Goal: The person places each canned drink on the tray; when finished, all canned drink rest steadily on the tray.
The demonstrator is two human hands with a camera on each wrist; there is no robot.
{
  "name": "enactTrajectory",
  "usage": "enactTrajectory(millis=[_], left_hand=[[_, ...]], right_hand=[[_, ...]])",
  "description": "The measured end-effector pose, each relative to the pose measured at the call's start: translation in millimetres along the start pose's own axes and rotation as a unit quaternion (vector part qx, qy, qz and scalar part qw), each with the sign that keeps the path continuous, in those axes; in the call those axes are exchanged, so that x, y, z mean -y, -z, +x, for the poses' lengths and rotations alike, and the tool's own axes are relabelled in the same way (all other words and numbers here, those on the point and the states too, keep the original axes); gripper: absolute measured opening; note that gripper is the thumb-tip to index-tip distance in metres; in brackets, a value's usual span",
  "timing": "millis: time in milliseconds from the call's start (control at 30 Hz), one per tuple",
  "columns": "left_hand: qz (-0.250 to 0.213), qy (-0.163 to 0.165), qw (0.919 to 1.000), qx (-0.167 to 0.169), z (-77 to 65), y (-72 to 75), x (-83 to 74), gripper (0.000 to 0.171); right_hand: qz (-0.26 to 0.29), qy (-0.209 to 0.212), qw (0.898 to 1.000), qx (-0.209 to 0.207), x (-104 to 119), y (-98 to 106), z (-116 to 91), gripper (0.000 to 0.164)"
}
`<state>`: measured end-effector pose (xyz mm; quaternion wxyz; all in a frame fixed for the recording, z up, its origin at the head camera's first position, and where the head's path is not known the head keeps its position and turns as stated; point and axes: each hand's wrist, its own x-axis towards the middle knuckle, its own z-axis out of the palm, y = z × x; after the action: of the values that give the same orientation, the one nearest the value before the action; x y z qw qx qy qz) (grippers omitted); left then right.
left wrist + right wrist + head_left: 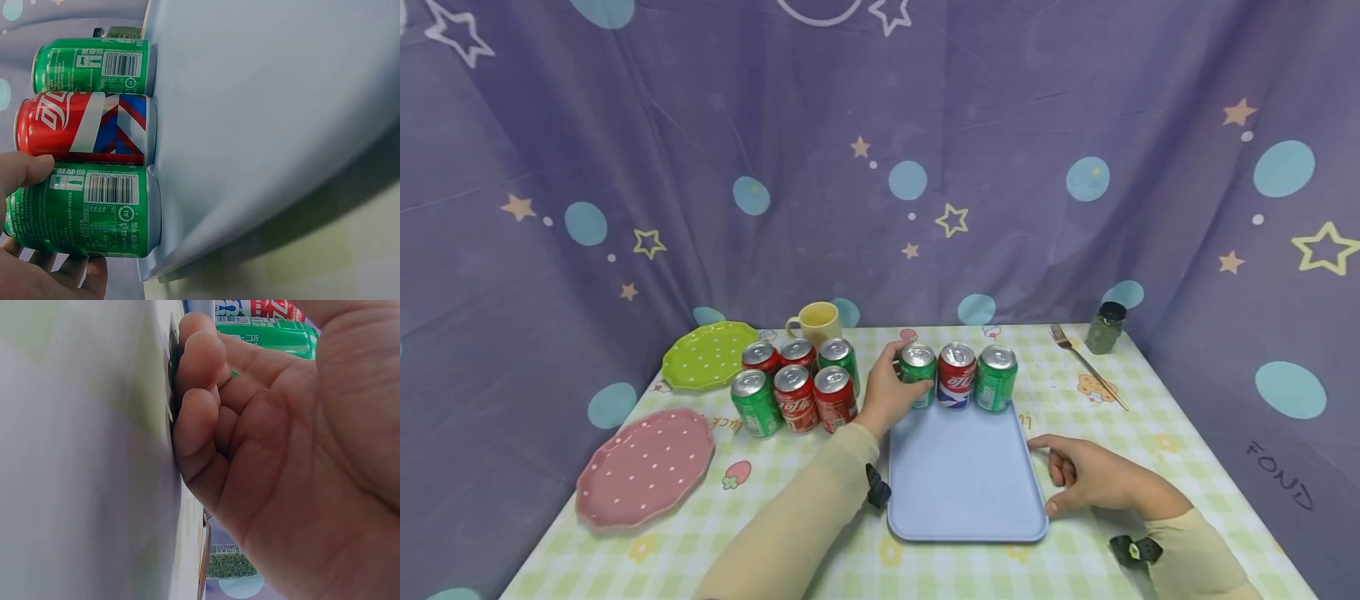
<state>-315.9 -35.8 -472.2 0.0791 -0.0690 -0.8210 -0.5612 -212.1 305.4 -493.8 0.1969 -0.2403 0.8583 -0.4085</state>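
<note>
My left hand [891,387] grips a green soda can [94,209], thumb on one side and fingers curled round the other. That can stands at the far left corner of a light blue tray [966,475]. Beside it in a row at the tray's far end are a red cola can [957,377] with a blue and white pattern and another green soda can [996,379]. My right hand [1097,475] rests on the table at the tray's right side, index finger and thumb at its edge. Its other fingers are loosely bent, as the right wrist view shows.
Several red and green cans [796,400] stand in two rows left of the tray. Behind them is a yellow mug [818,323]. A green plate [703,357] and a pink plate [647,471] lie farther left. At the back right are a fork [1090,367] and a dark-capped jar [1105,329].
</note>
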Motion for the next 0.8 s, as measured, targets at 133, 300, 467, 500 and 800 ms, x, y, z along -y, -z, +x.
enactTrajectory(millis=[133,300,467,500,800], left_hand=[[0.008,-0.002,0.9999,0.007,0.1,0.5,-2.2,0.080],[0.029,-0.005,0.9995,0.010,0.7,0.3,-0.9,0.080],[0.045,-0.008,0.9988,0.015,1.0,0.3,0.8,0.082],[0.046,-0.008,0.9988,0.015,1.2,0.3,1.0,0.082],[0.068,-0.021,0.9974,0.001,-2.1,0.8,-0.9,0.085]], right_hand=[[0.001,0.000,1.000,0.000,-1.0,-0.2,0.2,0.094],[0.003,-0.001,1.000,0.001,-0.5,-0.3,0.4,0.094],[0.005,-0.002,1.000,0.003,1.5,-0.2,0.4,0.094],[0.005,-0.002,1.000,0.002,1.6,-0.1,0.5,0.094],[0.010,-0.002,1.000,0.003,-0.2,0.2,0.2,0.095]])
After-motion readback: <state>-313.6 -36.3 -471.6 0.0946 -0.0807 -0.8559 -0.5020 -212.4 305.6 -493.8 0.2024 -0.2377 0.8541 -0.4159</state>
